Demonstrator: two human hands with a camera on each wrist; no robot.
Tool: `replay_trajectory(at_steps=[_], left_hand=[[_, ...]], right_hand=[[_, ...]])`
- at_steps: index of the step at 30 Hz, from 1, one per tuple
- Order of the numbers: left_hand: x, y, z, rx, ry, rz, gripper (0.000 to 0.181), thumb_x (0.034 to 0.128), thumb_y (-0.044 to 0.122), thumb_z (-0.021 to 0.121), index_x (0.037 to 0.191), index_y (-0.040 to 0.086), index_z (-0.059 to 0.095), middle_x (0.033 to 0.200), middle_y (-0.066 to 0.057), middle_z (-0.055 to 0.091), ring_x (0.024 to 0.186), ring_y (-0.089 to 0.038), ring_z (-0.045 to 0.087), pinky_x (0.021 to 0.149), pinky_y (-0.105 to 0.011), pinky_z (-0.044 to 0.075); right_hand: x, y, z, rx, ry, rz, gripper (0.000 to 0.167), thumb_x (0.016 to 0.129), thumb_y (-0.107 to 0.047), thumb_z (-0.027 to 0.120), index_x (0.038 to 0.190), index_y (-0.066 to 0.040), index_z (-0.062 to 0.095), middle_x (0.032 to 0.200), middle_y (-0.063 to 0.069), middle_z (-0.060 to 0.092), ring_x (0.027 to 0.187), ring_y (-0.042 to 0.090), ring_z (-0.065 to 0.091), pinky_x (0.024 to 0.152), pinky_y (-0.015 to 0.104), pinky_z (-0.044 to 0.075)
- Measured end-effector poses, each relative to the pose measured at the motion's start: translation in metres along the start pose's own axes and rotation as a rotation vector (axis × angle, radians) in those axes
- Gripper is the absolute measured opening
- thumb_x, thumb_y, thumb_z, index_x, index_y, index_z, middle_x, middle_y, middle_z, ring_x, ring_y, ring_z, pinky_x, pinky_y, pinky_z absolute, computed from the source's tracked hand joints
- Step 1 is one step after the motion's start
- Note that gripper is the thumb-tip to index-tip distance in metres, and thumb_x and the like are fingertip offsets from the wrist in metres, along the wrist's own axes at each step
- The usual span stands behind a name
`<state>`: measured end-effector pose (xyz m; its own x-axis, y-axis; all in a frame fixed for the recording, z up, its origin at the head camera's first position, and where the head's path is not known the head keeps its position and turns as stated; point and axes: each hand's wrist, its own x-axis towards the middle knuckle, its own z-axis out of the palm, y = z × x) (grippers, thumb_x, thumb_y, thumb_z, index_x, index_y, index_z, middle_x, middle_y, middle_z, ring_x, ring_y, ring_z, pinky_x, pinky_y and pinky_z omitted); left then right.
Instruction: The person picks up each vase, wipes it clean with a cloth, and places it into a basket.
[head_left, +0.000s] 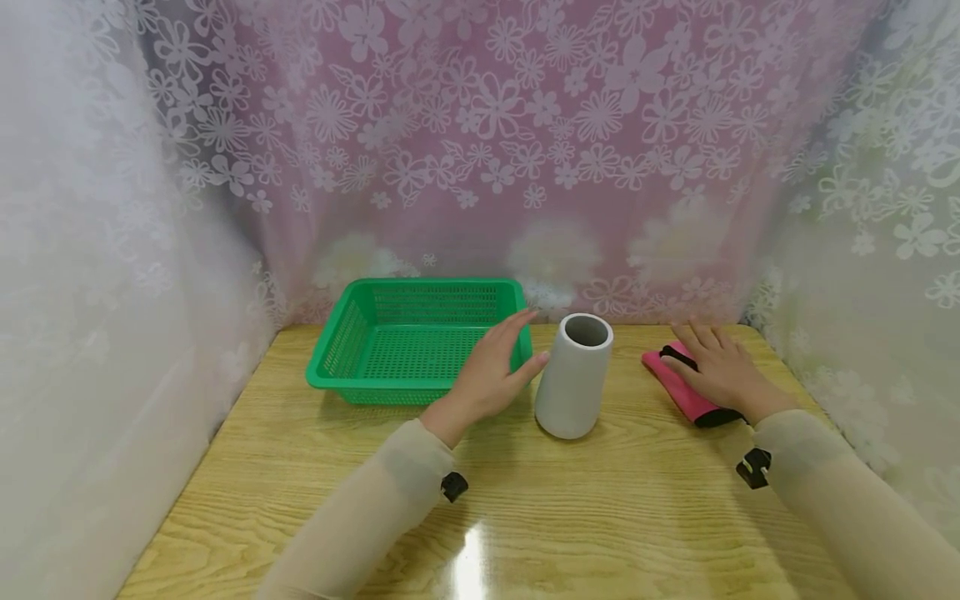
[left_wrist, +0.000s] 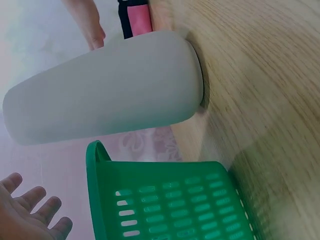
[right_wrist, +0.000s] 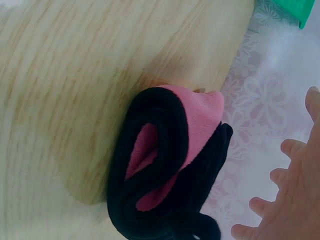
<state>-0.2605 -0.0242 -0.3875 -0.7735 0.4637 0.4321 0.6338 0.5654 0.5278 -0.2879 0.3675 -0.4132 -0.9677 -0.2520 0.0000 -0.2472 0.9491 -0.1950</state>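
- Yellowish wood-grain table (head_left: 585,517), beneath both hands.
- Green perforated plastic basket (head_left: 375,384), mostly left of the left hand (head_left: 489,367), whose fingers extend, gripping nothing.
- Matte whitish tapered vase (head_left: 573,387), upright, just right of that hand.
- Folded pink-and-black fabric bundle (head_left: 686,397), under the right hand (head_left: 722,372), its fingers spread.

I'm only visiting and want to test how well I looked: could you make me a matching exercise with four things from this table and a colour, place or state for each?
Things:
1. Basket
2. Vase
3. Folded cloth
4. Person's left hand

Descriptions:
A. Pink and black
B. Overlaps the right end of something green in the head view
C. Green, with slotted walls
D. Whitish, standing upright

Right pairs: 1-C, 2-D, 3-A, 4-B.
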Motion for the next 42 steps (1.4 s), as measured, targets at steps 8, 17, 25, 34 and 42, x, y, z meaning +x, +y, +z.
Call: replay_trajectory(at_steps=[8,17,25,34,42], left_hand=[[0.004,0.007,0.006,-0.07,0.015,-0.02,0.071,0.1017,0.061,0.041,0.159,0.02,0.028,0.162,0.0,0.03,0.149,-0.021,0.026,0.117,-0.051,0.027],[0.011,0.009,0.013,-0.121,0.026,-0.036,0.072,0.1015,0.06,0.042,0.158,0.019,0.028,0.16,-0.001,0.033,0.148,-0.022,0.029,0.117,-0.05,0.029],[0.015,0.012,0.02,-0.198,0.028,-0.079,0.072,0.0996,0.061,0.047,0.158,0.024,0.027,0.159,-0.001,0.034,0.146,-0.022,0.032,0.114,-0.054,0.033],[0.017,0.011,0.028,-0.224,0.03,-0.113,0.073,0.0989,0.061,0.049,0.159,0.026,0.026,0.159,-0.001,0.035,0.144,-0.023,0.036,0.112,-0.055,0.035],[0.02,0.014,0.032,-0.254,0.027,-0.078,0.075,0.098,0.064,0.047,0.158,0.024,0.027,0.155,-0.005,0.04,0.14,-0.022,0.04,0.109,-0.054,0.039]], right_hand=[[0.004,0.008,0.009,-0.001,-0.018,0.012,0.079,0.104,-0.058,0.037,0.162,-0.017,0.001,0.164,0.025,-0.007,0.142,0.062,0.001,0.103,0.081,0.004],[0.006,0.013,0.016,-0.016,-0.018,0.002,0.08,0.104,-0.056,0.039,0.161,-0.007,0.012,0.163,0.029,-0.001,0.138,0.065,0.008,0.104,0.08,0.01],[0.01,0.018,0.025,-0.013,-0.012,-0.001,0.078,0.104,-0.054,0.041,0.159,-0.003,0.019,0.16,0.033,0.007,0.137,0.066,0.01,0.107,0.077,0.011],[0.01,0.021,0.034,0.04,-0.012,-0.015,0.079,0.103,-0.056,0.043,0.158,-0.003,0.021,0.161,0.032,0.008,0.137,0.066,0.011,0.103,0.081,0.014],[0.012,0.021,0.036,0.057,-0.031,-0.002,0.079,0.103,-0.056,0.044,0.157,-0.001,0.025,0.16,0.032,0.01,0.137,0.065,0.012,0.1,0.082,0.017]])
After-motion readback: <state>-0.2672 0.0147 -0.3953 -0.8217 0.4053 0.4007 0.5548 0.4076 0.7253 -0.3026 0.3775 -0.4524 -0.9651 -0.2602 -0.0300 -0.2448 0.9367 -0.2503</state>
